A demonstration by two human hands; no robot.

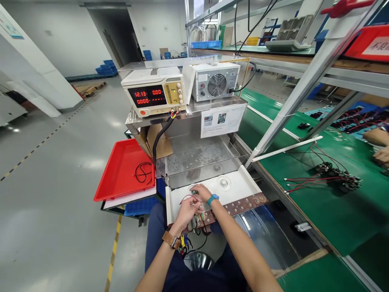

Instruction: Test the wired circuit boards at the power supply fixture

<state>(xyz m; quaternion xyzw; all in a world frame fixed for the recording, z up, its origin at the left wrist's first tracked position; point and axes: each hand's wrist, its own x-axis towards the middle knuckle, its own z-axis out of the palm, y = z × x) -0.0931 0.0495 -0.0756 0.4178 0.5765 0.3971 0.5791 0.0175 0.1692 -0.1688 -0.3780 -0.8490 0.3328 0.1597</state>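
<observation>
My left hand (189, 211), with a brown watch strap at the wrist, is closed in a pinch over the front edge of the white tray. Thin red wire (186, 196) loops up from its fingers; the wire's end is hidden. Just beyond, my right hand (203, 192), wearing a teal wristband, grips a small green circuit board (194, 192) above the white tray (243, 186). Along the tray's front runs a brown strip (247, 202) with rows of metal studs. Below my left hand, cables and clips (184, 241) hang from this strip.
A power supply (154, 93) with red digits stands on a metal shelf, beside a fan-backed unit (217, 81). At left, a red tray (118, 170) holds a black cable. Wired boards (340, 176) lie on the green bench (319, 219). Another person's hand (381, 154) is at far right.
</observation>
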